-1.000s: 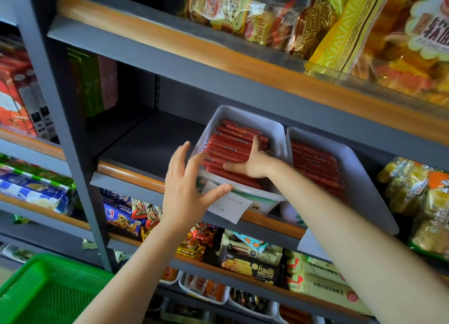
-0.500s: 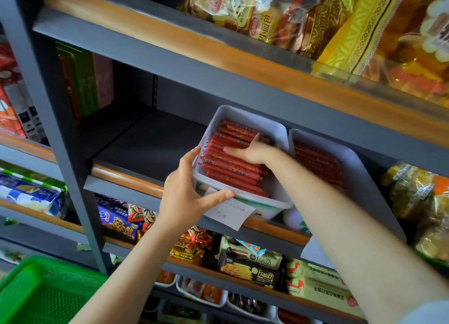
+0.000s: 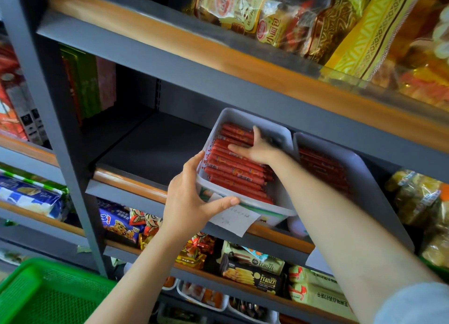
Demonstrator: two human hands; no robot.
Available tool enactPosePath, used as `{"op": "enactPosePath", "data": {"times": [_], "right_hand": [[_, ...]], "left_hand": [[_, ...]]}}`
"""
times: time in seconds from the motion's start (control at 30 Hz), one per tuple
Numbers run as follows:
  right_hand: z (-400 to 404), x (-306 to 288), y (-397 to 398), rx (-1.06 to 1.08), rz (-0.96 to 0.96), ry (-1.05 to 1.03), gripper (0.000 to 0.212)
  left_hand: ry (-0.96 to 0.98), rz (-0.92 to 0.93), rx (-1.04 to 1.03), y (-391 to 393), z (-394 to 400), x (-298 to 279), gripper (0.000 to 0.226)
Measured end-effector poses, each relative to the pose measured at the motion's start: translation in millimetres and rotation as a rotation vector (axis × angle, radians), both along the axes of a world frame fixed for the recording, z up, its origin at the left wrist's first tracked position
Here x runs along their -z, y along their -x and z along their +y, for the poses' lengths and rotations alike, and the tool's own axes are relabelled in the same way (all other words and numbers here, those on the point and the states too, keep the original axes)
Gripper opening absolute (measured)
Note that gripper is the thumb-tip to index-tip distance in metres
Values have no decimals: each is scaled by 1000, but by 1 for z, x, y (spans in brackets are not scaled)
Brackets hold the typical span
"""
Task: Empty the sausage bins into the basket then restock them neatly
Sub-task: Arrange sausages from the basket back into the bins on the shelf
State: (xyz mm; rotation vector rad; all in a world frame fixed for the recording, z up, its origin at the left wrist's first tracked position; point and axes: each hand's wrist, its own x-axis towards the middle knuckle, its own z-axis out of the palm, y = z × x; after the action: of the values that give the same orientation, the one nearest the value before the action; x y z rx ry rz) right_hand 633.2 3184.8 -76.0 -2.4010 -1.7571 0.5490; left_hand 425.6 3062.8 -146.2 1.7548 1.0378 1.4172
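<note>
A white bin (image 3: 245, 117) full of red sausages (image 3: 233, 173) sits tilted on the middle shelf, its front corner over the shelf edge. My left hand (image 3: 192, 197) grips that front left corner, thumb along the front rim above a paper label (image 3: 233, 220). My right hand (image 3: 257, 147) reaches into the bin and rests on the sausages with its fingers spread. A second white bin (image 3: 359, 168) of sausages stands to the right, partly hidden by my right forearm. The green basket (image 3: 41, 294) is at the bottom left.
The grey shelf (image 3: 150, 141) left of the bins is bare. Snack bags fill the shelf above (image 3: 291, 24) and packets and boxes (image 3: 252, 272) the shelves below. A grey upright post (image 3: 56, 139) stands at the left. Yellow snack bags (image 3: 418, 197) sit right of the bins.
My left hand went from open beside the bin to gripping its front left corner. The bin has slid forward over the shelf edge. My right hand moved deeper over the sausages.
</note>
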Motion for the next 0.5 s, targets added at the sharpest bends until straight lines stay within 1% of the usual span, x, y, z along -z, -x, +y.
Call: {"op": "enactPosePath", "data": {"times": [0.1,0.23,0.33,0.43,0.5], "right_hand": [[2,5,-1,85,25,0,143],[6,10,0,134,4,34,146],[4,11,-2,74,9,3,142],[5,13,3,-44,-136,-35,126],[9,16,6,-140,-191,-45,124]], "left_hand": [[-5,14,-2,0,1,1,107],[1,23,7,0,2,3,108],[4,18,3,1,2,5,109],[8,2,9,1,2,6,108],[9,6,12,1,2,7,108]]}}
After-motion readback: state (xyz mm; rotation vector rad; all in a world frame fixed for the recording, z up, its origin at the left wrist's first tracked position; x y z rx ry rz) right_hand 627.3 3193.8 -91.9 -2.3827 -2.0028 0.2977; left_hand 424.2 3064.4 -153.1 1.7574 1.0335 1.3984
